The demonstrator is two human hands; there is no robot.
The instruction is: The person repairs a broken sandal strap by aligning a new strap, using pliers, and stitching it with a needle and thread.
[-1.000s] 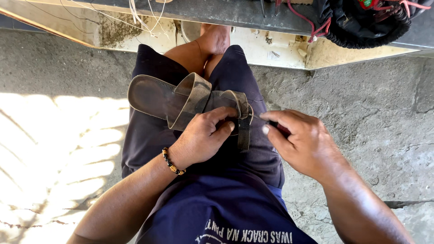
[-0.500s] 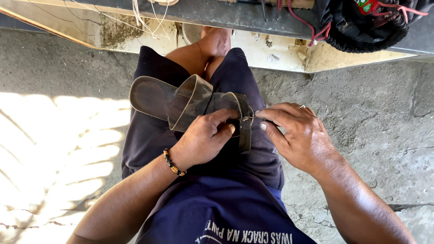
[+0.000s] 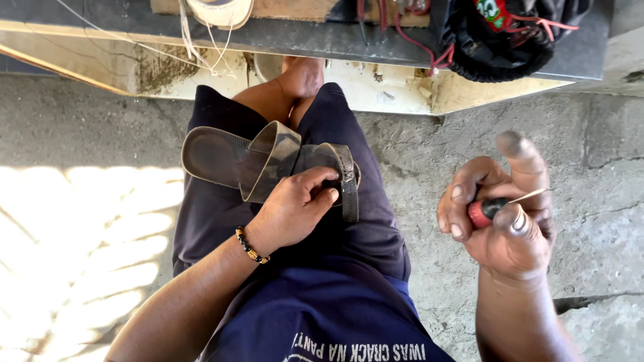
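Observation:
A worn grey-brown sandal (image 3: 221,157) with wide straps lies across my lap on dark blue shorts. My left hand (image 3: 295,208), with a beaded bracelet at the wrist, grips the sandal's heel end and its stitched strap (image 3: 349,181). My right hand (image 3: 503,214) is held out to the right, away from the sandal, closed around a red-handled awl (image 3: 484,210) whose thin metal point sticks out to the upper right.
Rough concrete floor (image 3: 604,201) surrounds my legs, sunlit at the left. A low board (image 3: 376,74) at the top carries cords (image 3: 201,47), a pale spool, red wires and a black bag (image 3: 503,40).
My right hand has pulled away from the sandal strap to the right, taking the awl with it. My left hand stays on the sandal.

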